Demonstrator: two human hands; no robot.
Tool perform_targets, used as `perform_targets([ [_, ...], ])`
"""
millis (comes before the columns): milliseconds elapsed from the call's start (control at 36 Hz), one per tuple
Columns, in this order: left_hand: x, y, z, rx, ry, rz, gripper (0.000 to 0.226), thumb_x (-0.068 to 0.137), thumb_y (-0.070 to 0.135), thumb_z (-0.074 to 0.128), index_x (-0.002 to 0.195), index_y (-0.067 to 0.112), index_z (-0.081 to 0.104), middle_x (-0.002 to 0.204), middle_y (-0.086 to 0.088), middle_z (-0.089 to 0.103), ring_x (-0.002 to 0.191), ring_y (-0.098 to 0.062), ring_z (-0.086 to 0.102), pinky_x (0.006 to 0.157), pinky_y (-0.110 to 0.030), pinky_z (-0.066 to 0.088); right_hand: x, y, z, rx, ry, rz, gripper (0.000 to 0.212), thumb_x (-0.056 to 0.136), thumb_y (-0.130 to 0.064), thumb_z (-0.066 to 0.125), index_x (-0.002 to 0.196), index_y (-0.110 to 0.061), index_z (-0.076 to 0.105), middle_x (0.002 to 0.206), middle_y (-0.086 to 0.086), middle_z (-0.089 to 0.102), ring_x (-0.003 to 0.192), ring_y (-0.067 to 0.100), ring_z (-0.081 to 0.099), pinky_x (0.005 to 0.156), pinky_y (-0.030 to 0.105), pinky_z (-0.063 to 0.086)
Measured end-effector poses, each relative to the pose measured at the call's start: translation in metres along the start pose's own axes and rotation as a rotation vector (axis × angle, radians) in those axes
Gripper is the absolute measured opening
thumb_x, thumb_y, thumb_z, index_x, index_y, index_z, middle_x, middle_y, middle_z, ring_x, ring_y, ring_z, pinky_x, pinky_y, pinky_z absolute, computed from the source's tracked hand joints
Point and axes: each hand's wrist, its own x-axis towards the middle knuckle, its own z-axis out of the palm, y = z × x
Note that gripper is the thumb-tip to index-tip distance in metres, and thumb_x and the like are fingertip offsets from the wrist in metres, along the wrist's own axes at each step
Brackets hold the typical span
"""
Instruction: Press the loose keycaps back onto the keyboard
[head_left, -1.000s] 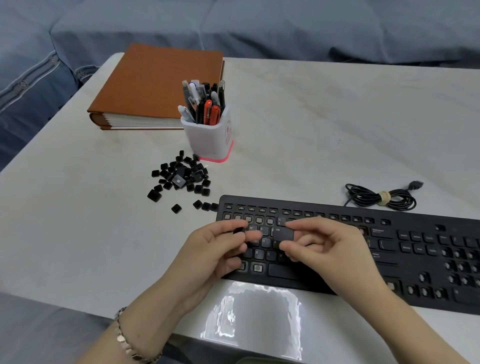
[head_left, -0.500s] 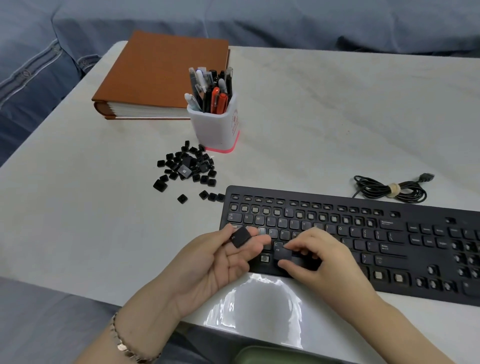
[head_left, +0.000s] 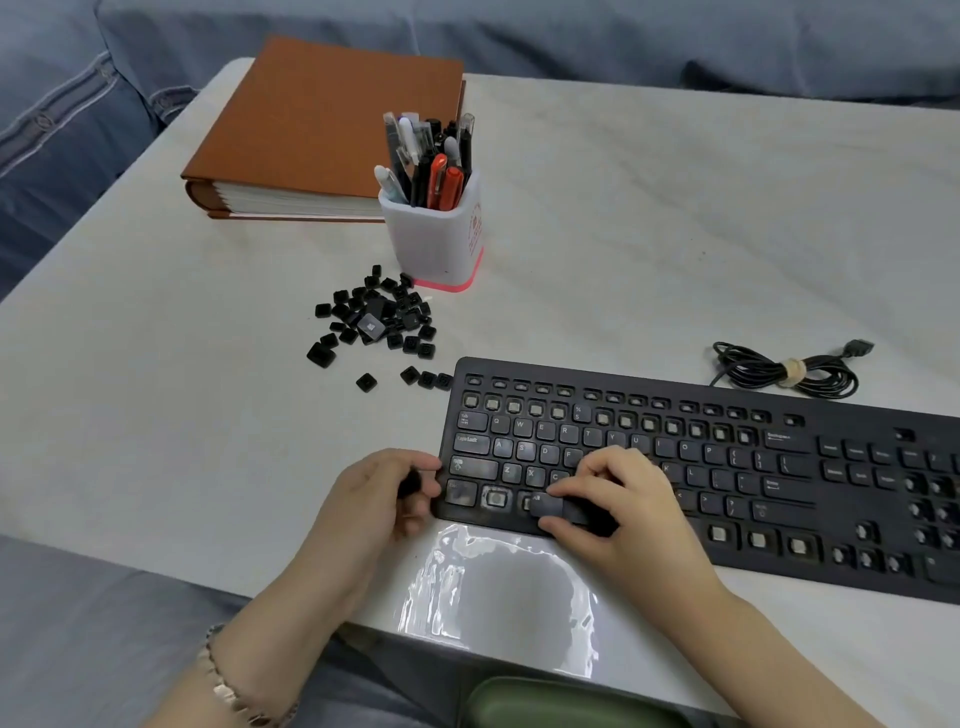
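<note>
My right hand pinches an Alt keycap onto the bottom row of the keyboard. My left hand, touching the keyboard's left end, curls round a second keycap. Beyond it lie the loose keycaps, a pen cup and a binder. A coiled cable lies beyond my right hand. The table edge passes under my wrists, with open top to my left.

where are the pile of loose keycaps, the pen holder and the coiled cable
pile of loose keycaps (head_left: 374, 323), head view, middle of the heap
pen holder (head_left: 436, 244), head view, white front wall
coiled cable (head_left: 758, 369), head view, black loops left of the tie
</note>
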Motion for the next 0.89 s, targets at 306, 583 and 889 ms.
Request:
perform_targets([
  [306, 0.018, -0.017, -0.003, 0.221, 0.115, 0.150, 0.025, 0.096, 0.010, 0.045, 0.081, 0.013, 0.065, 0.064, 0.002, 0.058, 0.048, -0.005, 0.051, 0.055, -0.021, 0.039, 0.002, -0.007, 0.004, -0.048, 0.020, 0.024, 0.024, 0.062, -0.039, 0.072, 0.082, -0.025, 0.072, 0.079, -0.007, 0.050, 0.078, 0.008, 0.041, 0.074, 0.020, 0.032],
  [583, 0.017, -0.024, 0.000, 0.495, 0.048, 0.291, 0.012, 0.089, 0.020, 0.061, 0.088, 0.031, 0.064, 0.088, 0.012, 0.066, 0.080, 0.005, 0.057, 0.061, 0.000, 0.036, 0.005, -0.021, 0.000, -0.129, 0.023, -0.005, 0.020, 0.062, -0.037, 0.071, 0.077, -0.023, 0.074, 0.073, -0.005, 0.052, 0.066, 0.019, 0.052, 0.056, 0.035, 0.044],
  [889, 0.007, -0.027, 0.025, 0.733, 0.157, 0.347, 0.056, 0.061, 0.051, 0.076, 0.105, 0.032, 0.048, 0.093, 0.014, 0.040, 0.077, 0.000, 0.053, 0.065, -0.019, 0.041, 0.022, -0.033, -0.010, -0.025, -0.256, 0.302, 0.022, 0.069, -0.040, 0.075, 0.090, -0.043, 0.068, 0.083, -0.019, 0.040, 0.092, 0.002, 0.035, 0.083, 0.025, 0.026],
])
